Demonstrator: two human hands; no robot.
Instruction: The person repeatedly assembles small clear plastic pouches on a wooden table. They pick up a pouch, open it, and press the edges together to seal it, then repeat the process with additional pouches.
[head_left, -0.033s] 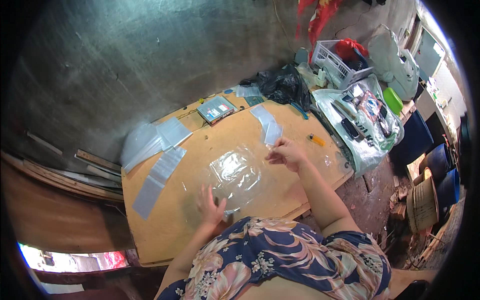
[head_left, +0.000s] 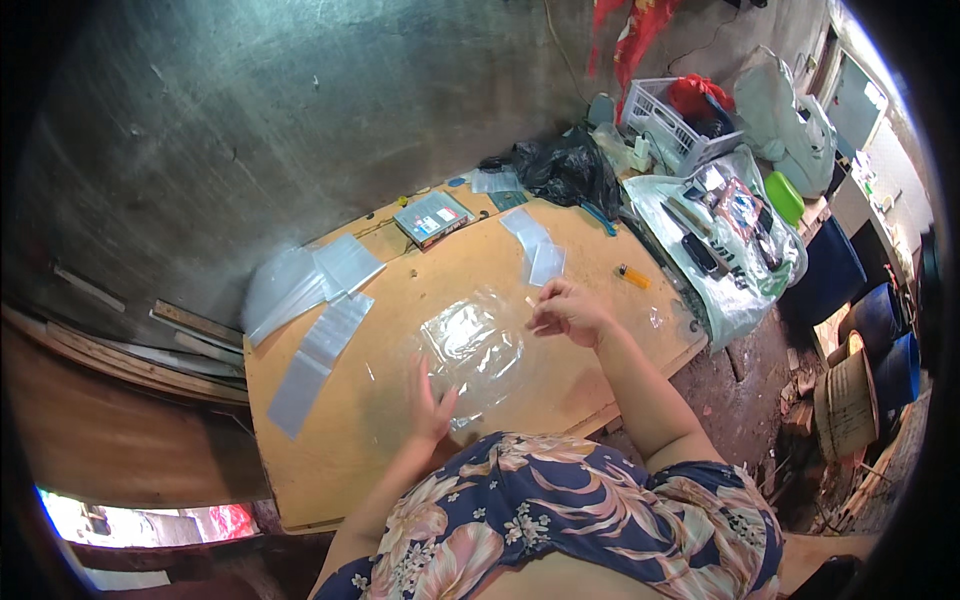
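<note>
A clear, shiny plastic sheet (head_left: pixel 478 345) lies on the wooden table between my two hands. My left hand (head_left: pixel 430 408) is at the sheet's near left side, its fingers stretched out and nothing in it. Above the sheet's right edge, my right hand (head_left: pixel 570 312) has its fingers pinched together. A small pale bit shows at those fingertips, too tiny to name. Just beyond the right hand lie flat clear plastic bags (head_left: pixel 535 246). An orange lighter (head_left: pixel 634 276) rests to the right of them.
More clear plastic bags (head_left: pixel 318 345) overlap along the left side of the tabletop (head_left: pixel 330 470). At the back are a flat plastic case (head_left: pixel 434 217) and a black plastic bag (head_left: pixel 572 172). A white crate (head_left: pixel 680 130) and a silvery sack (head_left: pixel 730 300) bearing small items stand to the right.
My left hand has shifted slightly forward, and its fingers are closer together. My right hand has tilted a little, bringing the pale bit at its fingertips into view.
</note>
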